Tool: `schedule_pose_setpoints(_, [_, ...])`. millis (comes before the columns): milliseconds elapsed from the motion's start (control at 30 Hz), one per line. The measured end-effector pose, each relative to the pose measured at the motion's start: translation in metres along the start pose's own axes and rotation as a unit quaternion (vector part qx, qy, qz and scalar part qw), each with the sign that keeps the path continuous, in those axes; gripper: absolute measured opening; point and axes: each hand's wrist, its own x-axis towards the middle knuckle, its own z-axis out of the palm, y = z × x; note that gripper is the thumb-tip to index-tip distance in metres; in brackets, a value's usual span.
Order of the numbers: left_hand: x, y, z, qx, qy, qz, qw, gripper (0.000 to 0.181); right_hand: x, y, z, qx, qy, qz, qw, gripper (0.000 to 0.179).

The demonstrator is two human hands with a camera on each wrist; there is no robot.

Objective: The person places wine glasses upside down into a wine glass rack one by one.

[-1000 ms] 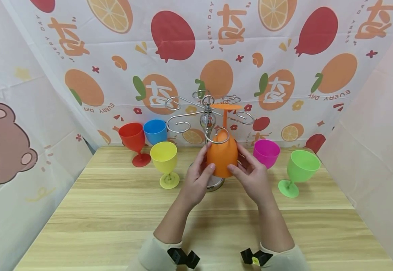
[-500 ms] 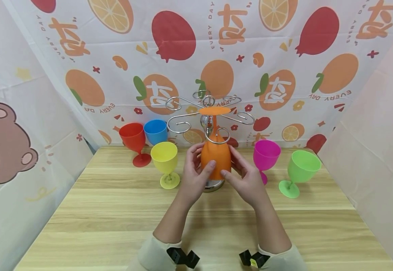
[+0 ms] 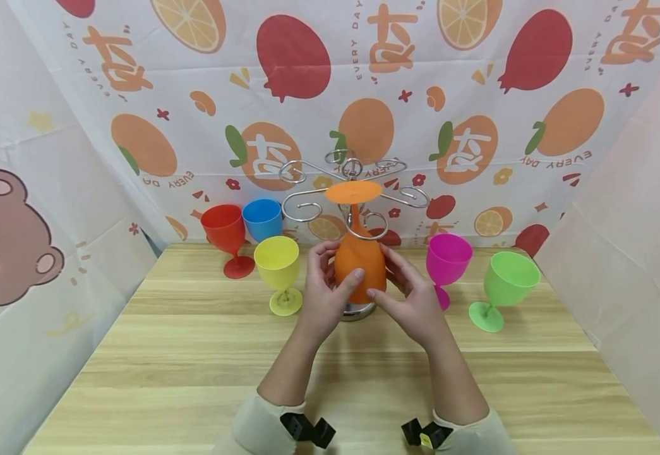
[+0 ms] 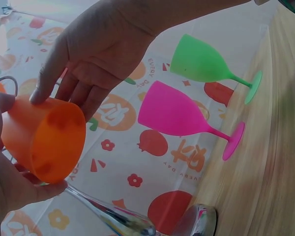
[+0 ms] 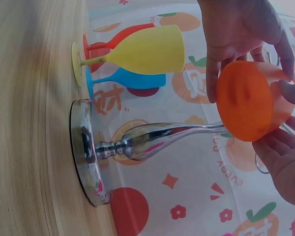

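An orange goblet (image 3: 359, 272) is held upside down above the table, its round foot (image 3: 354, 191) uppermost. My left hand (image 3: 325, 294) grips the bowl from the left, thumb on the front. From the right, my right hand (image 3: 412, 302) grips the same bowl with thumb and fingers. Behind it stands a silver metal rack (image 5: 142, 140) with several curled arms. The rack's front loop (image 3: 385, 226) overlaps the goblet's stem and upper bowl in the head view. Both wrist views look into the hollow bowl (image 4: 59, 142) from its mouth side.
Red (image 3: 223, 227), blue (image 3: 263, 221) and yellow (image 3: 276, 264) goblets stand upright left of the rack. Pink (image 3: 448, 260) and green (image 3: 511, 280) ones stand on the right. A fruit-print cloth (image 3: 307, 63) hangs behind the wooden table (image 3: 193, 379).
Both hands have moved the orange goblet to the left, and its stem has come to the front loop of the rack. Its foot now tips more toward the head camera.
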Motion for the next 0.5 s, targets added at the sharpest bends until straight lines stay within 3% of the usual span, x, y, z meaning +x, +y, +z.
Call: schedule_pose_setpoints(500, [-0.0007, -0.0019, -0.0007, -0.012, -0.005, 0.027, 0.9995, 0.059, -0.0006, -0.0001, 0.0006, -0.003, -0.005, -0.02, 0.9998, 0.073])
